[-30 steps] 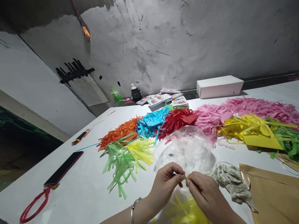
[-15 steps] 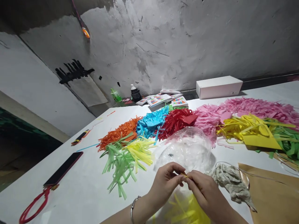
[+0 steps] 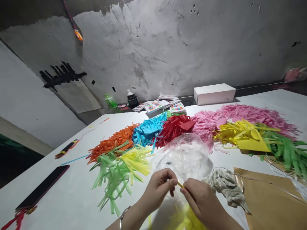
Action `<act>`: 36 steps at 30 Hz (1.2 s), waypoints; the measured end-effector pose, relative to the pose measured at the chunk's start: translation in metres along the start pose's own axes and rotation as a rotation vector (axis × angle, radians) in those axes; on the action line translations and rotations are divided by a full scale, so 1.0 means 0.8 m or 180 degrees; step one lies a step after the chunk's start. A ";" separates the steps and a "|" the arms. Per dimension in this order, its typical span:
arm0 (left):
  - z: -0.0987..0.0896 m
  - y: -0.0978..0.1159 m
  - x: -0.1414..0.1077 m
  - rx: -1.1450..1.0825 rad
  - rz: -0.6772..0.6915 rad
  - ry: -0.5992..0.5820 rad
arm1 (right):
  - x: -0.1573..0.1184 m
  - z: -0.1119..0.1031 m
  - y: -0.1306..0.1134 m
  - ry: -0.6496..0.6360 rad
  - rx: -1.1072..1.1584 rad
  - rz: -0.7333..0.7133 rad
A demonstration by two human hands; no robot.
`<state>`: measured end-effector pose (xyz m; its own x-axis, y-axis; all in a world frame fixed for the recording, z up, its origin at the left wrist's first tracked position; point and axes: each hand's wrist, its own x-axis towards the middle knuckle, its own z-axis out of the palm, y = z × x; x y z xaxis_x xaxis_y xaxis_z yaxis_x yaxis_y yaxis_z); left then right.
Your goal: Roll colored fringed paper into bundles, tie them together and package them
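On the near side of the crumpled clear plastic bag (image 3: pixel 187 155), the left hand (image 3: pixel 159 187) and right hand (image 3: pixel 202 197) pinch a thin, yellow, paper-like strip (image 3: pixel 180 184) that bridges their fingertips. A blurred bright-yellow paper-like fringe (image 3: pixel 188 219) shows below them, nearer the wearer than the bag. The step in hand looks like twisting the strip; the next move probably calls for two firm, even pinches.

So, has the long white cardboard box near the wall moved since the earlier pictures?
No. The long white cardboard box keeps its place relative to the scratched grey wall; the whole view has shifted.
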<state>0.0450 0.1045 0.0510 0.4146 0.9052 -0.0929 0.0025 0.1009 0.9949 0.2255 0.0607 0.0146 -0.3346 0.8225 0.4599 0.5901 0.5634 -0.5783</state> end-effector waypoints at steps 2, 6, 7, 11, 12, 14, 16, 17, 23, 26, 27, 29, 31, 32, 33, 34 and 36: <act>-0.003 0.001 -0.001 0.0149 0.0132 -0.0017 | 0.001 0.004 -0.003 0.0014 -0.0051 -0.0013; -0.029 0.003 -0.009 0.0443 0.0050 0.0020 | 0.007 0.004 -0.007 -0.0021 -0.0210 -0.0027; -0.046 0.005 -0.013 0.0609 0.0115 0.0236 | 0.008 -0.002 -0.006 0.0005 -0.0308 0.0031; -0.141 0.025 -0.028 0.1991 0.0582 0.1489 | -0.004 -0.050 0.011 0.0177 -0.1030 0.0685; -0.161 0.032 -0.031 0.2454 0.0648 0.1769 | -0.012 -0.062 0.018 0.0181 -0.1259 0.0920; -0.183 0.043 -0.033 0.3115 0.1039 0.2270 | -0.033 -0.078 0.034 0.0088 -0.1700 0.1359; -0.170 0.051 -0.031 0.3418 0.1460 0.2185 | -0.050 -0.081 0.049 -0.0072 -0.2050 0.1642; -0.151 0.053 -0.028 0.3452 0.1652 0.1902 | -0.056 -0.079 0.056 -0.0146 -0.2181 0.1704; 0.016 0.057 0.030 0.3008 0.2308 -0.0441 | -0.051 -0.073 0.089 -0.0450 -0.2409 0.1347; 0.074 0.062 0.081 0.2992 0.2319 -0.0872 | -0.042 -0.077 0.104 -0.0443 -0.2369 0.1045; 0.087 0.064 0.101 0.3057 0.2294 -0.0924 | -0.040 -0.077 0.109 -0.0425 -0.2356 0.0944; 0.110 0.067 0.145 0.3210 0.2265 -0.0919 | -0.035 -0.072 0.118 -0.0367 -0.2350 0.0752; 0.129 0.069 0.193 0.3382 0.2247 -0.0840 | -0.034 -0.066 0.125 -0.0273 -0.2388 0.0582; 0.138 0.070 0.218 0.3484 0.2228 -0.0788 | -0.035 -0.062 0.128 -0.0210 -0.2419 0.0504; 0.147 0.070 0.244 0.3597 0.2201 -0.0730 | -0.036 -0.059 0.131 -0.0127 -0.2456 0.0434; 0.155 0.069 0.268 0.3713 0.2169 -0.0673 | -0.038 -0.057 0.135 -0.0029 -0.2492 0.0368; 0.171 0.067 0.314 0.3938 0.2087 -0.0598 | -0.043 -0.056 0.143 0.0188 -0.2544 0.0211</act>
<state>0.2740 0.2812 0.0865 0.7652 0.5683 0.3025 0.5093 -0.8218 0.2554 0.3374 0.0934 -0.0376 -0.2543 0.8343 0.4892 0.9623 0.2690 0.0414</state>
